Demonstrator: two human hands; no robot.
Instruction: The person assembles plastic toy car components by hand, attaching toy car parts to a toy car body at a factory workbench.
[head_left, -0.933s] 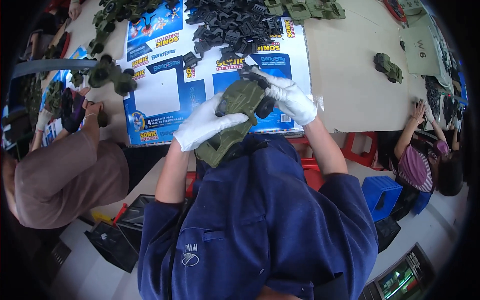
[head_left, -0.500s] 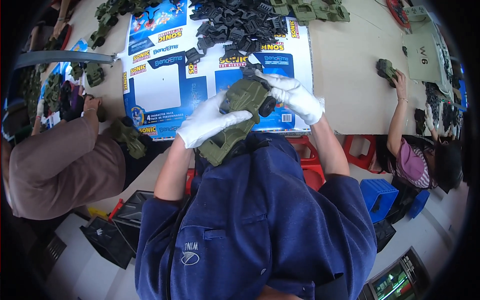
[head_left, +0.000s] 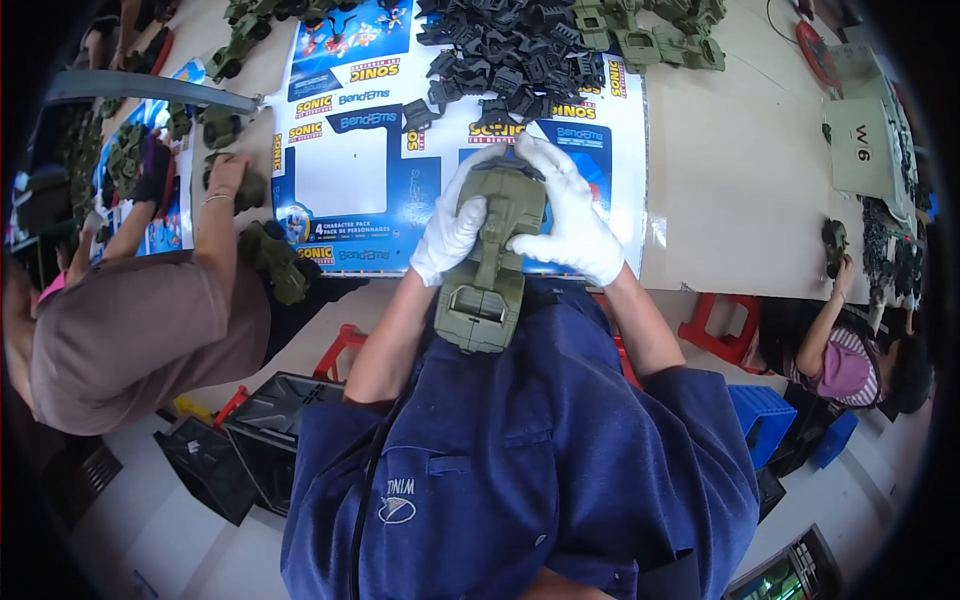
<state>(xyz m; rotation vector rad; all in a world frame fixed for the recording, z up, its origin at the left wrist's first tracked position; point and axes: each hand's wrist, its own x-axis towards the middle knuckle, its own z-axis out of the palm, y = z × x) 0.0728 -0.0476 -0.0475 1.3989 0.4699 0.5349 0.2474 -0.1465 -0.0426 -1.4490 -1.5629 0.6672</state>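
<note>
In front of my chest I hold an olive-green toy military truck (head_left: 484,318) between both white-gloved hands, its near end over my blue jacket. My left hand (head_left: 450,232) grips its left side, the thumb bent against the body. My right hand (head_left: 580,225) wraps the right side, with the thumb on the truck's top. At the far end the fingers of both hands meet around a black plastic part (head_left: 508,160), partly hidden by the gloves. I cannot tell whether that part is fully seated. Beyond lies a heap of similar black parts (head_left: 500,60).
Printed cardboard sheets (head_left: 340,175) cover the table before me. More green truck bodies (head_left: 670,40) lie at the back. A metal bar (head_left: 160,88) juts in from the left. Co-workers sit at left (head_left: 150,330) and right (head_left: 850,370); a grey-green box (head_left: 868,150) stands far right.
The truck has turned from a slant to nearly straight, its top facing up. My right hand has come round its side, and my left fingers have moved to the far end.
</note>
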